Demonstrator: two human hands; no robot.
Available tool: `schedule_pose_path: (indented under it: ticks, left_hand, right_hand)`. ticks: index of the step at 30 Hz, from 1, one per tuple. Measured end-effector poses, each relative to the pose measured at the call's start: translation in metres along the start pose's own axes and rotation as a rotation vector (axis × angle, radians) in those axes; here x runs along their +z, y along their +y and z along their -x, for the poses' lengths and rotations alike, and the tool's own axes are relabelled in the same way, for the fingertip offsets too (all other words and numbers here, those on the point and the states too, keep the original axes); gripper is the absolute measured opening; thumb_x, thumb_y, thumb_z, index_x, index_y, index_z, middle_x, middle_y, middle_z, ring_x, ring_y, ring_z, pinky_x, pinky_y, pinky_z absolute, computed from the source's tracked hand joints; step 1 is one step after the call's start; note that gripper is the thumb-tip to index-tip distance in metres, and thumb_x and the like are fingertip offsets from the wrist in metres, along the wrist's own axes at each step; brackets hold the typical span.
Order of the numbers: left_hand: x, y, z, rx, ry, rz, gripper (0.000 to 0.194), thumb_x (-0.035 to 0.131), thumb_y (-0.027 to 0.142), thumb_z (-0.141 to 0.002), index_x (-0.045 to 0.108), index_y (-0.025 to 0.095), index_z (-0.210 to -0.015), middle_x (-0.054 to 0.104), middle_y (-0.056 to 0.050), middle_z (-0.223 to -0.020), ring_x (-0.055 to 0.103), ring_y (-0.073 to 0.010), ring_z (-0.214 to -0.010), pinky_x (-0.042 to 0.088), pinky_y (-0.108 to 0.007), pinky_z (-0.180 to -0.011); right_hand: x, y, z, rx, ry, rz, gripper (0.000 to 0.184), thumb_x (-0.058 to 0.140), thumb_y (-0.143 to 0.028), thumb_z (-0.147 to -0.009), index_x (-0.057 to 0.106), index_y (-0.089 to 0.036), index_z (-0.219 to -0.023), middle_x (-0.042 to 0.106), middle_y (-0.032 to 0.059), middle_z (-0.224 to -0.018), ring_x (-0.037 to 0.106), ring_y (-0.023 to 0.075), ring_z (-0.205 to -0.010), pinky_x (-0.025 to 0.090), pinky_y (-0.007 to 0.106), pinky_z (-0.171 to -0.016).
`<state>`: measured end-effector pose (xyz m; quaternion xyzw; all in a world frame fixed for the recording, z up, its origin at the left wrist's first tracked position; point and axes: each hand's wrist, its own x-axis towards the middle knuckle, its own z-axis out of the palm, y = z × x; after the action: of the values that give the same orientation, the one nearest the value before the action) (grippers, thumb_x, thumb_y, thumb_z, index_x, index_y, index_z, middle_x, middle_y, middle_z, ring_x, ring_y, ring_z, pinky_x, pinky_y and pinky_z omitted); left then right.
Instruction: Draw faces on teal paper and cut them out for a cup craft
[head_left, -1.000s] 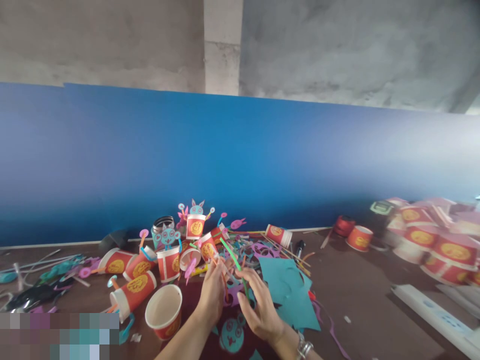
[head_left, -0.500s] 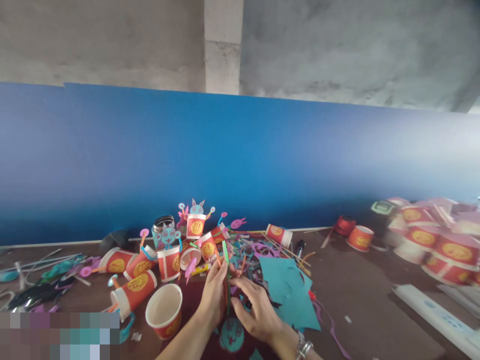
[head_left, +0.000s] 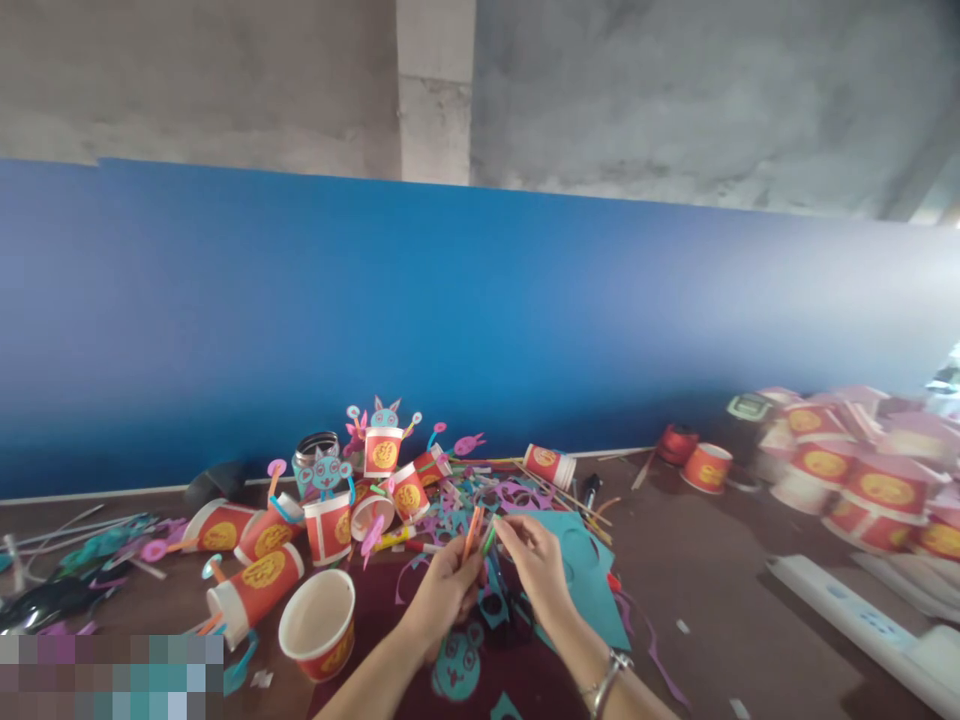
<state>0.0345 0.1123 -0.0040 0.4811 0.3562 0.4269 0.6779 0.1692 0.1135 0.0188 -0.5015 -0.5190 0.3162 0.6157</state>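
Note:
My left hand [head_left: 444, 592] is closed around orange straws [head_left: 472, 532] that stick up past its fingers. Beside them, my right hand [head_left: 540, 565] pinches a green straw [head_left: 489, 542] near its top end; the lower parts of the straws are hidden by my hands. Just below my hands lies a teal paper animal face [head_left: 456, 668] with drawn features. A teal paper sheet [head_left: 604, 600] with cut-out holes is partly behind my right hand. To the left of my left wrist stands an open red-and-white paper cup [head_left: 319, 622].
Several decorated cups [head_left: 328, 528] with straw arms crowd the back left. Paper scraps [head_left: 487, 492] lie behind my hands. On the right are stacked paper cups [head_left: 885, 490] and a white power strip [head_left: 847, 610]. A blue panel [head_left: 480, 320] stands behind the table.
My right hand has risen and now pinches the green straw near its top. The straws have shifted right and tilted. The view has turned slightly to the right.

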Motion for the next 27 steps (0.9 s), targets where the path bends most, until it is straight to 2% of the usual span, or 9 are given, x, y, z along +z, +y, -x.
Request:
schedule_pose_path:
  ticks: [6,14,19,23,27]
  left_hand:
    - [-0.0046,0.0000,-0.0017,-0.042,-0.038,0.053,0.038,0.065,0.050,-0.067,0.047,0.019,-0.077,0.050,0.007,-0.058,0.023,0.0011,-0.029,0.005,-0.018,-0.030]
    - [-0.0050,-0.0003,-0.0027,-0.053,-0.040,0.081,0.039,0.066,0.049,-0.065,0.046,0.019,-0.080,0.051,0.007,-0.059,0.024,0.0009,-0.029,0.006,-0.017,-0.028]
    - [-0.0056,-0.0036,-0.0039,-0.035,0.038,0.030,0.041,0.065,0.048,-0.067,0.048,0.018,-0.090,0.053,0.007,-0.058,0.028,-0.0005,-0.029,0.008,-0.016,-0.029]
    - [-0.0048,-0.0033,-0.0035,0.002,0.094,-0.016,0.041,0.064,0.047,-0.067,0.049,0.018,-0.090,0.053,0.007,-0.055,0.030,-0.0015,-0.028,0.011,-0.016,-0.028]
    - [-0.0038,-0.0013,-0.0025,0.005,0.118,-0.016,0.040,0.065,0.047,-0.066,0.049,0.018,-0.088,0.050,0.008,-0.052,0.031,-0.0019,-0.029,0.012,-0.016,-0.028]
  right_hand:
    - [-0.0038,0.0010,-0.0002,0.006,-0.080,0.040,0.041,0.061,-0.056,-0.070,0.063,-0.016,-0.065,0.055,0.0010,-0.052,0.049,0.0152,-0.051,0.039,0.025,-0.047]
    - [-0.0052,0.0068,0.0018,-0.053,-0.092,0.056,0.037,0.056,-0.051,-0.077,0.063,-0.015,-0.071,0.056,0.0018,-0.058,0.048,0.0144,-0.052,0.039,0.024,-0.047]
    - [-0.0045,0.0075,0.0001,-0.051,-0.069,0.057,0.040,0.061,-0.052,-0.073,0.071,-0.014,-0.076,0.063,0.0046,-0.059,0.055,0.0170,-0.053,0.045,0.026,-0.049]
    - [-0.0039,0.0061,-0.0013,-0.030,-0.047,0.035,0.043,0.063,-0.056,-0.068,0.073,-0.014,-0.075,0.067,0.0065,-0.061,0.058,0.0187,-0.053,0.048,0.028,-0.049]
    - [-0.0038,0.0049,-0.0006,-0.018,-0.043,0.000,0.042,0.065,-0.054,-0.067,0.074,-0.014,-0.076,0.065,0.0053,-0.055,0.057,0.0177,-0.050,0.047,0.027,-0.046]
